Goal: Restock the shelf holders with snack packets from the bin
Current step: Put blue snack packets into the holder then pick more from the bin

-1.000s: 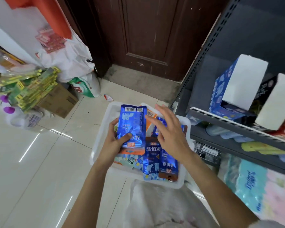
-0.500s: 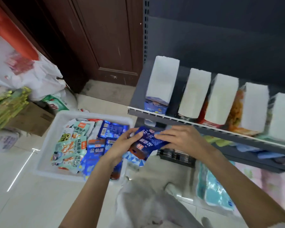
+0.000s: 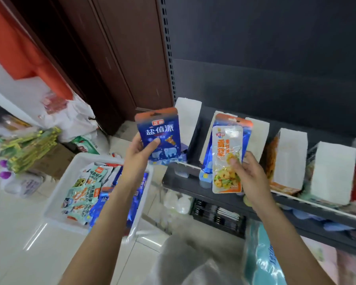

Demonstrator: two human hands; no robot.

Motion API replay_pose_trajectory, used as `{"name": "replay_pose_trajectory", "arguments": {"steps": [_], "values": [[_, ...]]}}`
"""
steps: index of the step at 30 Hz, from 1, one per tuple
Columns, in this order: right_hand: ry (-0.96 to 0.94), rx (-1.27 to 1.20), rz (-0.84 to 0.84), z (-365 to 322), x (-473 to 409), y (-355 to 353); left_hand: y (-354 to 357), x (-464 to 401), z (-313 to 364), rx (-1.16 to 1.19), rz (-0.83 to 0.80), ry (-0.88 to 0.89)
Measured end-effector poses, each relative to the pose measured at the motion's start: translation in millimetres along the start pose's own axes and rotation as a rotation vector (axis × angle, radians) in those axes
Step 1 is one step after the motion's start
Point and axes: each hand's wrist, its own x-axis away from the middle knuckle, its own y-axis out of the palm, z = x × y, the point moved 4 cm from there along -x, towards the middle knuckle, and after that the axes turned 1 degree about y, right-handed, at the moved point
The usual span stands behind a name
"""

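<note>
Two hands raised in front of the shelf, each closed on snack packets. Left hand (image 3: 141, 150) grips a blue foil snack packet with an orange top edge and white characters (image 3: 159, 134), held upright, thumb across its front lower half, fingers behind. This packet sits in front of the leftmost white cardboard shelf holder (image 3: 188, 118), just left of it in view; contact with the holder cannot be told.

Right hand (image 3: 250, 174) pinches a clear plastic snack packet with orange lettering and a shrimp picture (image 3: 227, 159), thumb on the front near its middle. Directly behind it, a second blue foil packet with an orange top (image 3: 232, 122) stands upright; its lower part is hidden, and whether the same hand holds it cannot be told for certain. Both overlap the second white holder (image 3: 257, 136).

Dark grey metal shelf (image 3: 220, 199) runs from centre to far right, with a white front rail. Further white holders (image 3: 290, 157) stand to the right with orange-toned packets inside; contents blurred.

White plastic bin (image 3: 56, 202) rests on the pale tiled floor (image 3: 14, 233), lower left, beneath the left forearm. It holds mixed packets: light green ones (image 3: 81, 199) toward the left, blue ones toward the right.

Dark brown wooden door (image 3: 119, 58) at far centre-left. Brown cardboard box (image 3: 53, 161) with green-yellow packs (image 3: 29, 149) on top, at far left.
</note>
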Motion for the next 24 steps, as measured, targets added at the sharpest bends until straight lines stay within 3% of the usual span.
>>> {"name": "replay_pose_trajectory", "arguments": {"steps": [4, 9, 19, 24], "values": [[-0.033, -0.012, 0.059, -19, -15, 8, 14, -64, 41, 0.044, -0.030, 0.159], [-0.034, -0.027, 0.175, -23, -32, 9, 39, -111, 20, -0.090, -0.197, 0.100], [0.001, -0.070, 0.235, -25, -50, 21, 13, -130, -44, -0.290, -0.459, -0.017], [0.007, -0.068, 0.246, -23, -53, 31, 18, -129, -48, -0.401, -0.512, 0.117]]}}
